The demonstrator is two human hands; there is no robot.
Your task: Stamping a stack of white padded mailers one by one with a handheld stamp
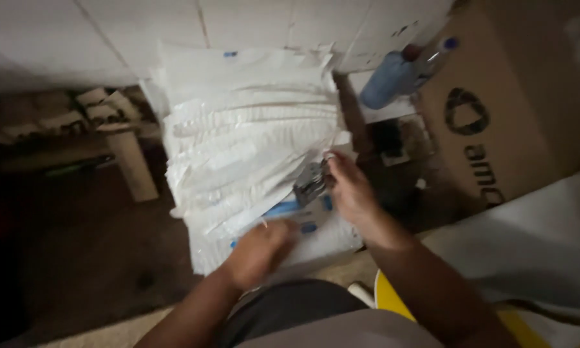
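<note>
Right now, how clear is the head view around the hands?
Head view: soft motion blur throughout; the left hand is smeared, the right hand a little sharper; the white bags are brightly lit, the floor at left sits in deep shadow.

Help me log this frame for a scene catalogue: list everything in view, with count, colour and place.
stack of plastic bags: one fanned pile, white with small blue marks, centre, against the wall
metal clip: one, grey, at the pile's lower right edge
cardboard box: one, brown with dark print, right
bottle: one, bluish with a blue cap, upper right beside the box
white sheet: one, lower right
cardboard scraps: several, pale brown, left of the pile
tiled wall: white, top
floor: dark, left
left hand: one, resting on the pile's lower edge
right hand: one, at the clip; grip too blurred to judge
</note>
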